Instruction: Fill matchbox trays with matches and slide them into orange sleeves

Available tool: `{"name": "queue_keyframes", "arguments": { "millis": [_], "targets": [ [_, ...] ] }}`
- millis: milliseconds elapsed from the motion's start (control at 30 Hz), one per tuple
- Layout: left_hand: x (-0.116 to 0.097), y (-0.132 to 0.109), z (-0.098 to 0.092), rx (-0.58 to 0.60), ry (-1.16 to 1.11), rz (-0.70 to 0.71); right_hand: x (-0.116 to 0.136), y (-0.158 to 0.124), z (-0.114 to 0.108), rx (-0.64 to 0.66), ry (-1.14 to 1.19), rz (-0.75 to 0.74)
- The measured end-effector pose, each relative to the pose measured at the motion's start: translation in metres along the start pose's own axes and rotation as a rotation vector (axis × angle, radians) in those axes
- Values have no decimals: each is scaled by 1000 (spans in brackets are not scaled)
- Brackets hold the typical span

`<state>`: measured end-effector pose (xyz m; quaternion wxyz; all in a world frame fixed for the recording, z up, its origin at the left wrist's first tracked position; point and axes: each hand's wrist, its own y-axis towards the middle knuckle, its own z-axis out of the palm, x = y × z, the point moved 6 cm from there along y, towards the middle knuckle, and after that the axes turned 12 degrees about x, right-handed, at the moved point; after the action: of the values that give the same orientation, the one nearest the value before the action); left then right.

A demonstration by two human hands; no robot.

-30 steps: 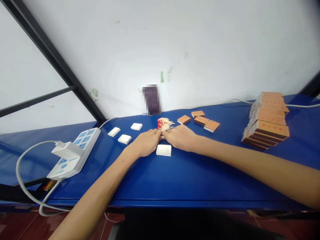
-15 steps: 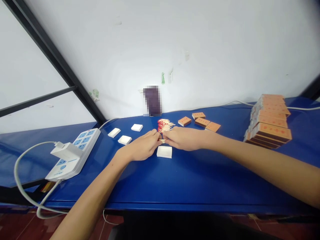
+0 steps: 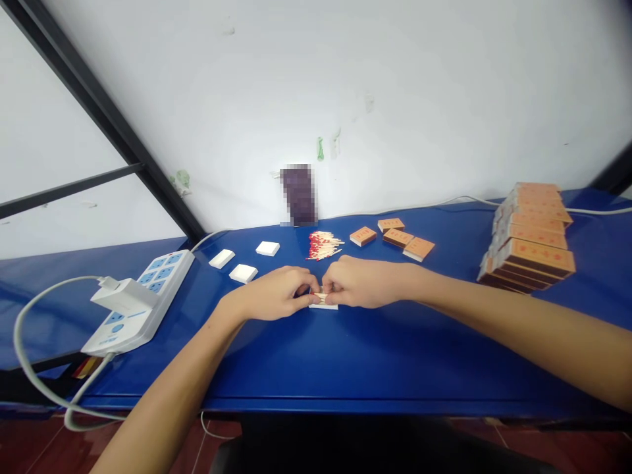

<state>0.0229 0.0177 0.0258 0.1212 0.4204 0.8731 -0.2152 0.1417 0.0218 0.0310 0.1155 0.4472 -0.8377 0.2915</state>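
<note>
Left hand (image 3: 276, 293) and right hand (image 3: 363, 283) pinch matchsticks (image 3: 322, 297) from opposite ends, presumably to keep them parallel; white tray (image 3: 323, 307) lies directly beneath, contact unclear. Match pile (image 3: 324, 245) sits close at 12 o'clock, likely for easy reach. Blue tabletop (image 3: 375, 355) runs to its front edge (image 3: 375, 405) at 6 o'clock; power strip (image 3: 165, 280) bounds 9 o'clock, matchbox stack (image 3: 533, 230) between 2 and 3.

Surface (image 3: 306, 368): glossy blue. Matches (image 3: 324, 245): red heads, pale sticks. Loose matchboxes (image 3: 363, 236): orange tops, reddish markings. Matchbox stack (image 3: 538, 255): orange tops, reddish markings, dark brown sides. Trays (image 3: 243, 273): plain white. Power strip (image 3: 128, 334): white, light-blue socket panels. Wall (image 3: 419, 99): whitish, greenish patches. Frame (image 3: 111, 112): black. Floor (image 3: 42, 441): red-brown tiles, pale joints.
</note>
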Motion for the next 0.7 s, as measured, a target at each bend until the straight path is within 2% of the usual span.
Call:
{"name": "queue_keyframes", "arguments": {
  "millis": [300, 567, 700],
  "targets": [
    [1, -2, -5, -67, -17, -16, 0, -3, -5, 14, -36, -86],
    [-1, 2, -4, -78, -11, 0, 1, -4, -5, 13, -16, -72],
    [-1, 2, -3, -85, -13, 2, 0, -3, -6, -39, -30, -77]
  ]
}}
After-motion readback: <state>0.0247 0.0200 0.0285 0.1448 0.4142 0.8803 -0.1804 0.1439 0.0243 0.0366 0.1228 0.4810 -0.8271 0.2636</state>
